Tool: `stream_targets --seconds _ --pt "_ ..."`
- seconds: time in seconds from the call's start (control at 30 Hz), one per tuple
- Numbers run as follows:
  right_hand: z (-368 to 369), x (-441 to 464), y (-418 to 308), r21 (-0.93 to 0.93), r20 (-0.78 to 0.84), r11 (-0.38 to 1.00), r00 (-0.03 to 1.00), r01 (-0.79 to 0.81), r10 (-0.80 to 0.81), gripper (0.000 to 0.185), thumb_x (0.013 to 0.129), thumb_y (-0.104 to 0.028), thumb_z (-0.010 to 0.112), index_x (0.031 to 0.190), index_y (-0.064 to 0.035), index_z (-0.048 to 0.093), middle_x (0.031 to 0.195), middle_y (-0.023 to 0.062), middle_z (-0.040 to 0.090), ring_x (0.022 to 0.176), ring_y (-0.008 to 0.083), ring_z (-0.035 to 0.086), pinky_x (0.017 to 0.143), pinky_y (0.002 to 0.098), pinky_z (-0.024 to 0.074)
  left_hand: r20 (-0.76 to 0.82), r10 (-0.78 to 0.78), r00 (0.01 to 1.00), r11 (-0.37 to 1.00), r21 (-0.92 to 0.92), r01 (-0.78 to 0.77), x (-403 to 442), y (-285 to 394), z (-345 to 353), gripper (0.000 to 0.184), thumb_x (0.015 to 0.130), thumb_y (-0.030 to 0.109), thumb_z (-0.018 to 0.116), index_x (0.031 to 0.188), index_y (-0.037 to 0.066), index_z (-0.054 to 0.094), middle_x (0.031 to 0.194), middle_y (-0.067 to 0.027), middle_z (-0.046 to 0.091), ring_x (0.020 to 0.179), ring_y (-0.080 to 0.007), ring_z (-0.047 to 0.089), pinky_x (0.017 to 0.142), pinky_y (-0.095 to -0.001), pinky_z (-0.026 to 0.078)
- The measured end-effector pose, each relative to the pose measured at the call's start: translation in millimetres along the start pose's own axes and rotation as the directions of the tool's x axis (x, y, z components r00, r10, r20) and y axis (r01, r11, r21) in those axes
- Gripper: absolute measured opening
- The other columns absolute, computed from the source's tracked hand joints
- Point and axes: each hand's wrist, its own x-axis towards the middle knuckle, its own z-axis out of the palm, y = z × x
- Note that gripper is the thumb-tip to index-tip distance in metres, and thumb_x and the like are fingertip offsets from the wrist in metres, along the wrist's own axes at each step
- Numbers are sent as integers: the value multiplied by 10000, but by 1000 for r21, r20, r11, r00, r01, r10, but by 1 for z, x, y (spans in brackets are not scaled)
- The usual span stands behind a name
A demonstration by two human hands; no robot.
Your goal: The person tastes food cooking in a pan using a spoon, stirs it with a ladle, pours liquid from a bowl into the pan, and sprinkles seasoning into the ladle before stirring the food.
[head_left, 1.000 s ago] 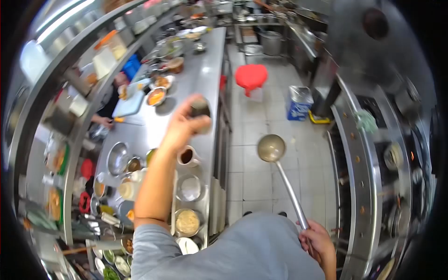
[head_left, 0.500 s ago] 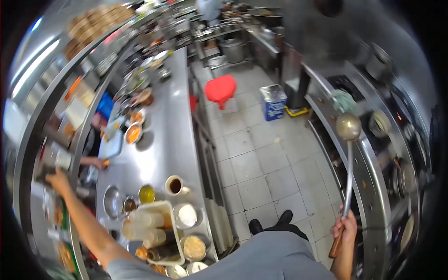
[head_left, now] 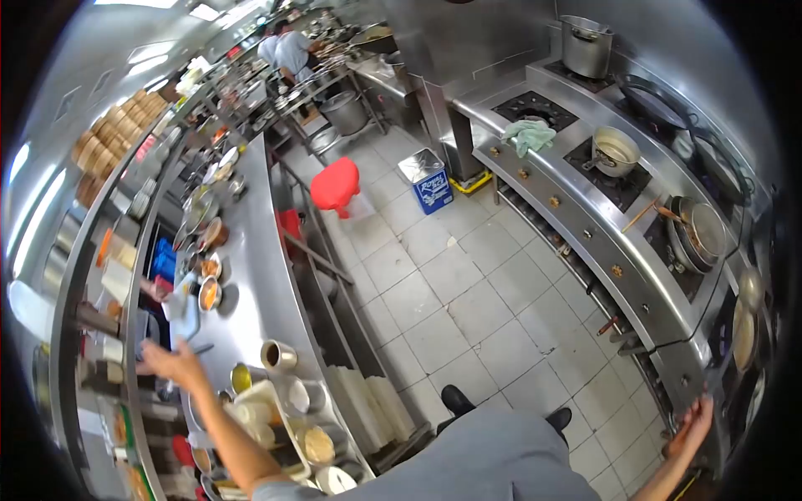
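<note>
My left hand (head_left: 174, 366) reaches out over the steel counter beside the shelf post, fingers apart and holding nothing. At the far right, by the stove's front edge, my right hand (head_left: 692, 424) is closed around the handle of a ladle. The bowl of that ladle (head_left: 750, 289) shows above the hand, over the stove; part of the handle is hard to make out. Below my left arm stand a cream tray (head_left: 266, 392) of squeeze bottles, a tin of yellow oil (head_left: 241, 378), a metal cup (head_left: 278, 356) and tubs of white and tan powder (head_left: 318, 445).
A pot (head_left: 616, 153) and stacked pans (head_left: 697, 234) sit on the burners, with a green cloth (head_left: 529, 136) on the stove rail. On the floor are a red stool (head_left: 335, 184) and a blue tin (head_left: 432, 188). Two people (head_left: 292, 54) stand at the back; another person's hand (head_left: 155, 290) shows behind the counter.
My left hand has left the container on the shelf and opened. My right hand and the ladle have swung out toward the stove. The view has turned right.
</note>
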Motion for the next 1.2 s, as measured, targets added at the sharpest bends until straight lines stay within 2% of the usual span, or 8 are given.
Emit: stream_targets --seconds 0.1,0.17,0.3,0.4,0.73,0.87,1.0,1.2 --pt "-82 25 -16 129 -35 983 990 -130 136 345 977 -287 531 1265 -102 581 711 -87 451 500 25 386 424 200 312 204 35 978 911 -409 53 -112 143 -43 704 760 153 719 1345 -80 405 1315 -277 457 1268 -427 424 1107 -452 312" --pt "-77 2 -58 49 -86 988 985 -146 150 322 970 -229 527 1232 -53 591 733 -65 489 526 43 441 467 206 364 810 150 566 682 -499 534 -185 252 -149 776 782 192 714 1413 -74 350 1488 -311 312 1408 -422 288 1168 -466 238" --pt "-109 18 -91 -149 -257 960 947 -236 193 152 938 -150 570 851 -26 566 703 21 504 578 141 443 552 307 382 602 693 -396 714 -647 266 -420 351 -290 803 875 487 603 1418 -61 379 1506 -328 233 1415 -439 254 1175 -458 230" --pt "-179 56 -76 -471 -219 860 971 -195 100 220 946 -203 575 897 11 594 750 51 554 628 167 479 615 343 416 269 687 -675 668 -600 440 -519 391 -376 855 896 710 434 1385 11 498 1382 -291 496 1332 -400 441 1131 -449 317" --pt "-229 121 -40 -555 -174 780 957 -290 233 336 926 -145 527 1244 -35 532 681 16 520 493 114 481 427 279 416 155 733 -662 283 -955 91 -385 528 -423 811 893 584 564 1378 -58 464 1345 -280 533 1273 -401 499 1076 -434 394" --pt "-195 137 -115 121 16 868 876 -481 483 279 937 -157 565 1186 -30 551 695 42 515 472 148 460 448 290 381 -203 693 -692 26 -952 305 -401 623 -496 702 925 497 577 1386 -21 465 1296 -268 574 1230 -383 543 1030 -435 433" --pt "-212 168 -72 -151 -125 929 939 -338 321 249 946 -164 568 1132 -1 544 705 54 542 499 165 519 475 296 429 -471 723 -505 -94 -792 603 -370 716 -639 487 947 395 593 1188 -27 620 1049 -197 699 958 -306 678 846 -369 521" --pt "-136 139 -107 -540 -294 755 924 -372 245 182 959 -148 536 1056 5 550 712 48 540 521 173 559 507 309 469 -603 463 -649 719 -173 673 -354 812 -830 549 968 519 530 1248 47 555 1130 -110 647 1041 -219 616 927 -355 474"
